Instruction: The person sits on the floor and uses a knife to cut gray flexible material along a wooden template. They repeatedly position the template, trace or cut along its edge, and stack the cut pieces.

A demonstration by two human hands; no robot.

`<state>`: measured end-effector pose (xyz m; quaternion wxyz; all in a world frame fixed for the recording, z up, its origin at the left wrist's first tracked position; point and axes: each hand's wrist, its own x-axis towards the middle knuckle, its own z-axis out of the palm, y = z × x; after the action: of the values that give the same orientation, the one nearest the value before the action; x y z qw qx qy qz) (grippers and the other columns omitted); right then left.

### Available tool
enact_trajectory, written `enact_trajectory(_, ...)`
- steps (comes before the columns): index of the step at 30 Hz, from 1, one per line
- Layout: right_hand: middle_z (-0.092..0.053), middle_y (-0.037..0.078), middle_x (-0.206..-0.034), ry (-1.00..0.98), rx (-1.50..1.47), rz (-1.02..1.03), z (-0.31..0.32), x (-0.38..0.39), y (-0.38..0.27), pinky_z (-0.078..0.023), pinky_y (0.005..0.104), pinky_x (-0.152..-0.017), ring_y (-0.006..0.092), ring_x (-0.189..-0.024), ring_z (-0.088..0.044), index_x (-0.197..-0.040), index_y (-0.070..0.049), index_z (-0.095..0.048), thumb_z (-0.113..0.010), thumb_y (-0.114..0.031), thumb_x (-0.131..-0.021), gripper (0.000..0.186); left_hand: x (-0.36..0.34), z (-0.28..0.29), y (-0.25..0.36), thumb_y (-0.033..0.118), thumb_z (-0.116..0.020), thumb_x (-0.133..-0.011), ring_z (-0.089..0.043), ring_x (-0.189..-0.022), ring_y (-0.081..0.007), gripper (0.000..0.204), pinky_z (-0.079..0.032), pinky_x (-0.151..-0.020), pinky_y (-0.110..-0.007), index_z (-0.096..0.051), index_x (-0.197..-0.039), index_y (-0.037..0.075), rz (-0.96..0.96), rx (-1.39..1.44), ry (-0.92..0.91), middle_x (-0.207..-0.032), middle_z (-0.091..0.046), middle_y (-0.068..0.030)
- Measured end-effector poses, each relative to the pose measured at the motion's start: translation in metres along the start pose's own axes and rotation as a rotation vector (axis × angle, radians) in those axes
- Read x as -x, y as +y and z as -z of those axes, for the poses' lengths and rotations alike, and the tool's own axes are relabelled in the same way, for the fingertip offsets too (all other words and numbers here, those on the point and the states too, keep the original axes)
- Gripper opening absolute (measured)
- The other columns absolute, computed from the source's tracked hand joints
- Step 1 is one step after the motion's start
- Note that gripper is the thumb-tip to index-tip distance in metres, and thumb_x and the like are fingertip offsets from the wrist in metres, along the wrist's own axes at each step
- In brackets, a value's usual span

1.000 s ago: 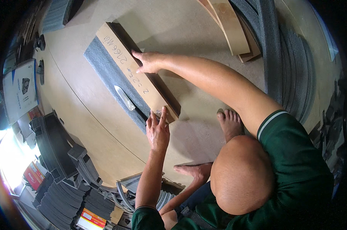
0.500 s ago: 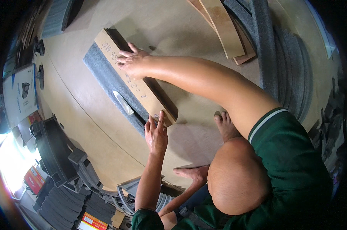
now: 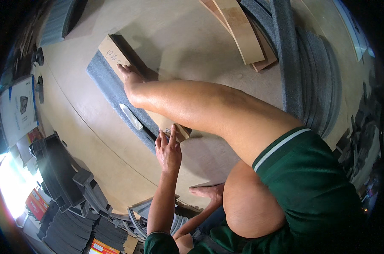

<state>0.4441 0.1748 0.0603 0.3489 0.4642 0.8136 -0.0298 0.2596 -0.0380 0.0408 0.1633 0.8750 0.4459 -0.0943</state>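
Note:
A long wooden block (image 3: pixel 162 122), pale on top with handwritten marks and dark along one side, lies on a grey-blue foam strip (image 3: pixel 99 75). My left hand (image 3: pixel 168 153) is at the block's near end, its fingers stretched onto the top face. My right hand (image 3: pixel 132 84) reaches across the block and rests on its upper part, fingers extended over the top face; some fingers are hidden. A knife (image 3: pixel 131 116) with a bright pointed blade lies on the foam beside the block, its dark handle close to my left hand.
Curved wooden boards (image 3: pixel 238 31) lie at the far right beside stacked grey foam strips (image 3: pixel 313 76). Another foam piece (image 3: pixel 58 23) is at the far left. A black case-like object (image 3: pixel 58 169) and dark foam stacks (image 3: pixel 69 226) stand at the left. My bare foot (image 3: pixel 207 190) is nearby.
My right hand has turned and slid left and slightly nearer along the block, its forearm now covering more of it. My left hand stays at the near end. The whole view has shifted slightly.

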Motion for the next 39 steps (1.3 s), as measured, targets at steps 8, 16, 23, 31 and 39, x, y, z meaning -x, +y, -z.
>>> enact_trajectory(8, -0.021, 0.015, -0.177, -0.098, -0.075, -0.11, -0.003, -0.013, -0.01, 0.008, 0.0655, -0.129, 0.0359, -0.165, -0.01, -0.166, -0.005, -0.034, -0.084, -0.034, -0.083, 0.101, -0.001, 0.001, 0.001, 0.001, -0.074, -0.085, -0.056, -0.131, -0.044, 0.081, -0.049, -0.107, -0.051, -0.052, -0.158, 0.028, -0.008, 0.014, -0.005, -0.155, -0.049, -0.031)
enact_trajectory(16, -0.011, 0.026, -0.176, 0.045, -0.33, -0.022, -0.012, 0.013, 0.002, 0.005, 0.0727, -0.126, 0.0429, -0.164, -0.006, -0.167, 0.006, -0.014, -0.097, -0.063, -0.056, 0.155, -0.002, 0.019, 0.008, 0.024, -0.086, -0.084, -0.054, -0.138, -0.0418, 0.082, -0.049, -0.109, -0.05, -0.051, -0.158, 0.023, 0.051, 0.109, -0.016, -0.153, -0.054, -0.0265)
enact_trajectory(23, -0.008, 0.029, -0.175, 0.098, -0.377, -0.067, -0.02, 0.009, 0.001, 0.006, 0.0723, -0.126, 0.0442, -0.163, -0.006, -0.166, 0.009, -0.008, -0.097, -0.064, -0.057, 0.159, -0.015, 0.022, -0.015, 0.027, -0.081, -0.092, -0.066, -0.108, -0.0364, 0.049, -0.053, -0.095, -0.046, -0.061, -0.128, 0.0, 0.424, 0.441, 0.195, -0.116, -0.067, -0.0217)
enact_trajectory(31, -0.007, 0.029, -0.176, 0.088, -0.409, -0.076, -0.019, 0.015, 0.002, 0.005, 0.0727, -0.125, 0.0446, -0.163, -0.006, -0.166, 0.008, -0.005, -0.095, -0.066, -0.059, 0.158, -0.03, 0.004, -0.059, 0.034, -0.076, -0.096, -0.068, -0.1, -0.0476, 0.052, -0.053, -0.087, -0.053, -0.053, -0.119, -0.006, 0.609, 0.311, 0.137, -0.107, -0.069, -0.0306)
enact_trajectory(39, -0.009, 0.03, -0.175, 0.097, -0.441, -0.077, -0.022, 0.012, 0.008, 0.004, 0.0742, -0.124, 0.0477, -0.162, -0.007, -0.166, 0.009, -0.01, -0.094, -0.065, -0.061, 0.153, -0.028, 0.017, -0.063, 0.013, -0.053, -0.102, -0.066, -0.08, -0.0426, 0.026, -0.053, -0.076, -0.049, -0.049, -0.12, -0.005, 0.716, 0.529, 0.291, -0.086, -0.065, -0.0257)
